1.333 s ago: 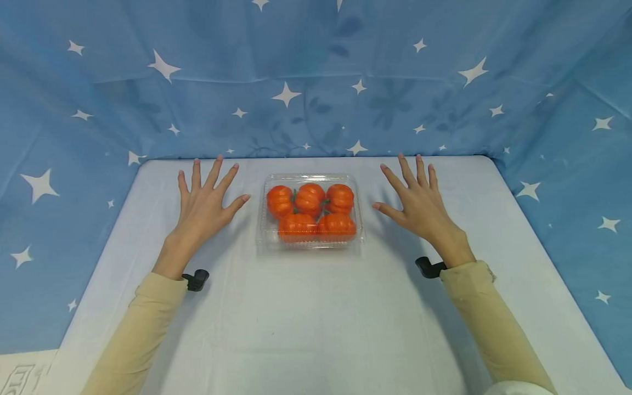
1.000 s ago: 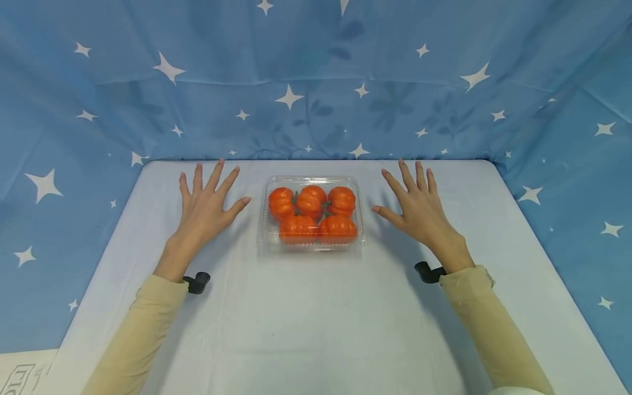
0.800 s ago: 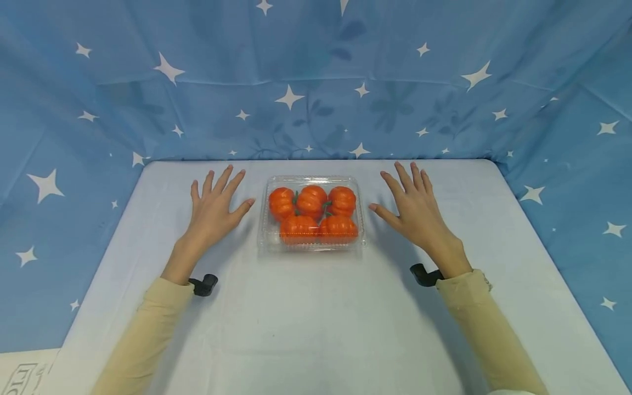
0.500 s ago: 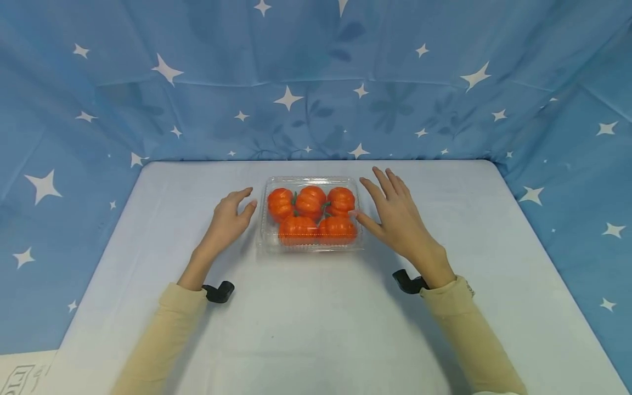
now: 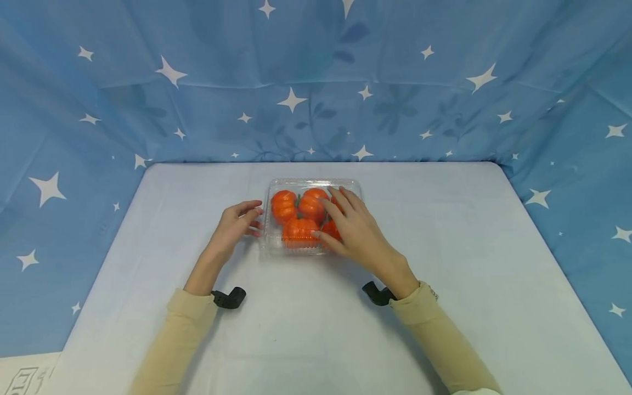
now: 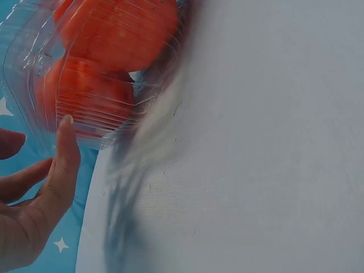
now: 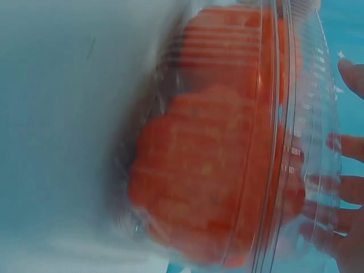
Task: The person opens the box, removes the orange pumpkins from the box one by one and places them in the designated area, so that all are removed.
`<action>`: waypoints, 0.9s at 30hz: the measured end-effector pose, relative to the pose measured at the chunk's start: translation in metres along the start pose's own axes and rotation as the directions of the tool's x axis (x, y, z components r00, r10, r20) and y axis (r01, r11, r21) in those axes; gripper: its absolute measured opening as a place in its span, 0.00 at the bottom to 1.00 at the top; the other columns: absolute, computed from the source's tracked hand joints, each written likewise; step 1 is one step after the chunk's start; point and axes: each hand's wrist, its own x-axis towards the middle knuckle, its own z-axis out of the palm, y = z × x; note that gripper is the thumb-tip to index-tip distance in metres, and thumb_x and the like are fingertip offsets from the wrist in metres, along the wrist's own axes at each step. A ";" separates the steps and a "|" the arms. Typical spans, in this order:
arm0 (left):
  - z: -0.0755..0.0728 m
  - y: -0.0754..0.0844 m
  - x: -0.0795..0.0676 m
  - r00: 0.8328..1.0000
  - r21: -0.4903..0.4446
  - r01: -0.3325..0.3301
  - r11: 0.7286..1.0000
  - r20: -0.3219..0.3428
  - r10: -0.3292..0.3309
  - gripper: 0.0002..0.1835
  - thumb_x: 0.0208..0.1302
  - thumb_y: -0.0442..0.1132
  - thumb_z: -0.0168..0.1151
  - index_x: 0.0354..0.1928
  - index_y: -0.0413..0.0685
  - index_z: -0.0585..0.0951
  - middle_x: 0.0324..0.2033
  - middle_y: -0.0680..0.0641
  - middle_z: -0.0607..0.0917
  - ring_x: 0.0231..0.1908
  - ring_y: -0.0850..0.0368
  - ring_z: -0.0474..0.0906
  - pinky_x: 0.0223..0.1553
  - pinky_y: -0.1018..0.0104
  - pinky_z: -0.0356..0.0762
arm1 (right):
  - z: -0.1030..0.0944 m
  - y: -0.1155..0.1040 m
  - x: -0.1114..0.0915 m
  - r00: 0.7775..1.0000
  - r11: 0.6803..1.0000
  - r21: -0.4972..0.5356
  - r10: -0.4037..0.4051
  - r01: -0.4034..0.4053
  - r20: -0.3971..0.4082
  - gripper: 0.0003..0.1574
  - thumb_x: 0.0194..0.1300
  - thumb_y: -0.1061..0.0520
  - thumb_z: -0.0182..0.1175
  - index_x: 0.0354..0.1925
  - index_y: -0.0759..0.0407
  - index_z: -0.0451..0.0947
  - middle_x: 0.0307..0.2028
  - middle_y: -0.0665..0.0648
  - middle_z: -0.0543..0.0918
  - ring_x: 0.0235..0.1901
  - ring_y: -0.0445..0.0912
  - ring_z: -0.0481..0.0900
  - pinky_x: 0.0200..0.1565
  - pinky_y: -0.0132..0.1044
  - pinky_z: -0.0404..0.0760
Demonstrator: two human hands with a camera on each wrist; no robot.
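A clear plastic clamshell box (image 5: 276,251) stands near the table's back edge, its lid closed over several small orange pumpkins (image 5: 298,232). At its left side is my left hand (image 5: 231,229), fingers slightly bent and fingertips right at the box wall. My right hand (image 5: 362,236) spreads over the box's right part with its fingers reaching across the lid, hiding some of the pumpkins. In the left wrist view the thumb and fingers (image 6: 67,148) stand beside the box's ribbed wall. Through the clear plastic, the right wrist view shows pumpkins (image 7: 199,176) with fingertips beyond the lid.
A white cloth (image 5: 296,340) covers the table. Blue curtain fabric (image 5: 316,82) with white stars hangs behind it and along both sides. Black wrist-camera mounts (image 5: 230,298) sit at both cuffs. A printed pale sheet (image 5: 27,373) shows at the lower left corner.
Both hands have moved inward from beside the box. The left went right to the box's left wall, its fingers bending; the right went left over the lid. The box stays in place.
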 end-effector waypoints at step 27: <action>-0.003 -0.002 0.011 0.996 -0.086 -0.007 0.996 0.088 0.015 0.24 0.79 0.39 0.50 0.70 0.33 0.71 0.48 0.41 0.77 0.33 0.59 0.78 0.33 0.70 0.84 | 0.037 -0.051 0.027 0.980 0.996 -0.047 -0.071 0.081 0.188 0.47 0.64 0.35 0.70 0.70 0.60 0.71 0.70 0.66 0.73 0.72 0.65 0.67 0.72 0.57 0.68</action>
